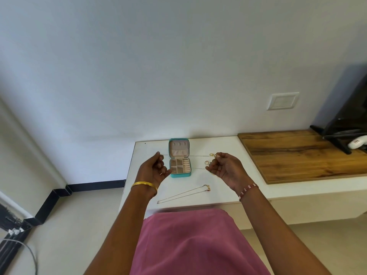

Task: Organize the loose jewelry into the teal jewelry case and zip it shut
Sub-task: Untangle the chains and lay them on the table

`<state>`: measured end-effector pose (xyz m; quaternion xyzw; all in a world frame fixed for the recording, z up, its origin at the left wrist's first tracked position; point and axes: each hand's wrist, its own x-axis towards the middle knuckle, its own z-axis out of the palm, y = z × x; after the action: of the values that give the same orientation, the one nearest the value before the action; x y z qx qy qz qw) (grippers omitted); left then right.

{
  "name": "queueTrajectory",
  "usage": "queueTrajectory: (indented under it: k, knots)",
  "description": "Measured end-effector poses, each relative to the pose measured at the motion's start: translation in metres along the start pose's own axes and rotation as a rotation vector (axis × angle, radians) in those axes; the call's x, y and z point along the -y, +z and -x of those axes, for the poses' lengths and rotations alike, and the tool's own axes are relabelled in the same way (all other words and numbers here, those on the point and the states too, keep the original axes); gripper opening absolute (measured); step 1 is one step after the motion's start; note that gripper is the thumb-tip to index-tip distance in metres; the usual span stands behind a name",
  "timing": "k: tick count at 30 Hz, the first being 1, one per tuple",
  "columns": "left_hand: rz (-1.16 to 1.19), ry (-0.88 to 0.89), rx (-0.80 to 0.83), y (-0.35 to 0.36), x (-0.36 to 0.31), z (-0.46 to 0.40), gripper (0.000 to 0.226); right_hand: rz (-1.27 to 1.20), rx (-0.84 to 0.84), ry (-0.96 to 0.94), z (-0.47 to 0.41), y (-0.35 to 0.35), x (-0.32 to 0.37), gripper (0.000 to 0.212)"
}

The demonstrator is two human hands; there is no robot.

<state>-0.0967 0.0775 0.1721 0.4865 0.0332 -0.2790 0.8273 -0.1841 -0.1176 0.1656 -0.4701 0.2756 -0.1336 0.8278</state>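
The teal jewelry case [179, 175] lies open on the white table [224, 147], lid up, its pink compartments showing. My left hand [154, 169] hovers left of the case and pinches one end of a thin chain [198, 155]. My right hand [224, 167] is right of the case and pinches the chain's other end, so the chain stretches taut above the case. Small gold rings [212, 155] lie by my right fingertips. A second thin chain necklace [184, 193] lies loose on the table near the front edge.
A wooden board [297, 153] covers the table to the right, with a black stand [341, 132] and a white device [357, 144] at its far end. The wall stands just behind the case. Floor lies to the left.
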Motion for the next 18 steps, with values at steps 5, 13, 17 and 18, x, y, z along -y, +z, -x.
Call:
queueTrajectory:
  k: [5, 13, 17, 18]
  knots:
    - [-0.064, 0.124, 0.103, 0.014, -0.009, 0.001, 0.025, 0.025, -0.017, 0.106, -0.004, -0.009, -0.03, 0.023]
    - [-1.005, 0.205, 0.262, 0.039, -0.008, -0.004, 0.023, 0.437, 0.137, -0.067, 0.0, 0.012, -0.029, 0.033]
    - [-1.147, 0.234, 0.274, 0.045, -0.01, -0.008, 0.021, 0.342, 0.328, -0.127, 0.006, 0.031, -0.016, 0.034]
    - [-1.175, 0.237, 0.27, 0.045, -0.012, -0.01, 0.02, 0.353, 0.346, -0.136, 0.006, 0.034, -0.014, 0.03]
